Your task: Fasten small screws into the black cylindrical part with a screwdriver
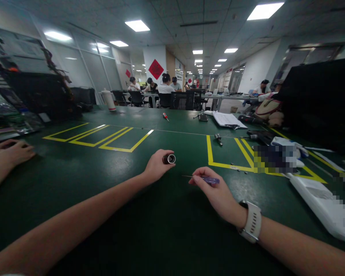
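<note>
Red sign (156, 69) bears blurred marks; right hand (214, 193) holds screwdriver (212, 180).

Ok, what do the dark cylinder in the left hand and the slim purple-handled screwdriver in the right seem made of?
The dark cylinder: probably metal with a dark finish, as its rim shines silver; the wall could be plastic. The slim purple-handled screwdriver: handle likely glossy plastic, given its translucent tint and highlights; thin straight shaft probably metal, finish too small to judge.
</note>
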The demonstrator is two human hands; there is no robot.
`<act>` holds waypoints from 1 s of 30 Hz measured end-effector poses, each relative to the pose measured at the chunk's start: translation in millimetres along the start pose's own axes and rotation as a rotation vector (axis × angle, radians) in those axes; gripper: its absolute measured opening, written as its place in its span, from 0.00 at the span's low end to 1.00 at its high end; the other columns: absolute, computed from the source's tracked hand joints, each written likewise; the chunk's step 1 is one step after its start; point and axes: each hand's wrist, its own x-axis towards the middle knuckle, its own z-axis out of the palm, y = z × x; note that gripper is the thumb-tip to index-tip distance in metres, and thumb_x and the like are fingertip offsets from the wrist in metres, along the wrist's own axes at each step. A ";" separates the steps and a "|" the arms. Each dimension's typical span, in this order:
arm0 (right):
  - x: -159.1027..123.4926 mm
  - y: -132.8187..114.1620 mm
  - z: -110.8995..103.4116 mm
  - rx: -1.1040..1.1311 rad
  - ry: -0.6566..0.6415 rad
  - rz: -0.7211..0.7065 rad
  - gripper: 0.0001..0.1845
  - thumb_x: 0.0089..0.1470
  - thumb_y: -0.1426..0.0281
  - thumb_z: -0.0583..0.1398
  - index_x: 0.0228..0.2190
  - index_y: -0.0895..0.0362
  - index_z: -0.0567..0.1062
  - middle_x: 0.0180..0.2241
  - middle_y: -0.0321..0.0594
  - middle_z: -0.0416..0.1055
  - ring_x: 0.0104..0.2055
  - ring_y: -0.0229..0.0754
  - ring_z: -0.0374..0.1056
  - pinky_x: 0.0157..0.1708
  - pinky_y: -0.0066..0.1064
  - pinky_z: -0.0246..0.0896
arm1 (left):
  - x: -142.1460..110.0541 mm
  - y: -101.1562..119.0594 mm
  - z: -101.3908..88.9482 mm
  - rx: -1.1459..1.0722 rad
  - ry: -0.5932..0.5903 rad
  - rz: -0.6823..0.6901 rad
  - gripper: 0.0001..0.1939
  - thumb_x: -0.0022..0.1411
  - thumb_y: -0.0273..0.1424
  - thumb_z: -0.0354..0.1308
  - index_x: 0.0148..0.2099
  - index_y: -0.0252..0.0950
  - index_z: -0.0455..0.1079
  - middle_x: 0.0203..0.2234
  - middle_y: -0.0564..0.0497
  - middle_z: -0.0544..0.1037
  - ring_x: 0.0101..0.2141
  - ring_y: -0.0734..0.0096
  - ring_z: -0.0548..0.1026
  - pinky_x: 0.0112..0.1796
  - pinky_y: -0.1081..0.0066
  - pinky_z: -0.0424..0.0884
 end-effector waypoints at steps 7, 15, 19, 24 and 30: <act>37.2 8.4 12.1 0.338 0.150 0.026 0.08 0.48 0.66 0.60 0.30 0.59 0.70 0.31 0.39 0.71 0.35 0.40 0.68 0.39 0.36 0.63 | 20.8 -6.2 6.6 0.282 -0.023 0.129 0.12 0.47 0.37 0.62 0.31 0.34 0.66 0.31 0.51 0.67 0.32 0.69 0.66 0.32 0.70 0.63; 35.1 19.8 18.1 0.303 0.022 -0.072 0.09 0.51 0.65 0.58 0.33 0.57 0.72 0.35 0.39 0.71 0.39 0.39 0.66 0.41 0.34 0.61 | 20.3 -9.6 10.2 0.164 -0.197 0.142 0.09 0.52 0.35 0.57 0.29 0.34 0.64 0.24 0.53 0.69 0.27 0.72 0.67 0.28 0.73 0.61; 30.6 16.3 17.7 0.145 -0.021 -0.091 0.10 0.54 0.65 0.55 0.34 0.57 0.72 0.37 0.39 0.70 0.39 0.39 0.66 0.41 0.35 0.60 | 17.2 -8.4 10.6 0.273 -0.204 0.191 0.09 0.52 0.34 0.56 0.26 0.35 0.63 0.21 0.54 0.67 0.25 0.72 0.66 0.26 0.73 0.59; 29.5 14.4 19.8 0.012 -0.030 -0.095 0.11 0.55 0.66 0.53 0.36 0.57 0.72 0.37 0.39 0.70 0.39 0.39 0.65 0.40 0.34 0.61 | 15.1 -6.6 11.5 0.373 -0.227 0.297 0.07 0.53 0.32 0.54 0.26 0.35 0.63 0.22 0.53 0.67 0.25 0.72 0.65 0.26 0.73 0.58; 30.7 15.5 21.8 -0.023 -0.001 -0.091 0.09 0.54 0.67 0.55 0.35 0.57 0.73 0.35 0.38 0.71 0.37 0.39 0.66 0.39 0.33 0.60 | 14.4 -6.4 13.1 0.344 -0.208 0.415 0.06 0.53 0.28 0.53 0.25 0.34 0.62 0.21 0.54 0.65 0.24 0.73 0.65 0.26 0.74 0.59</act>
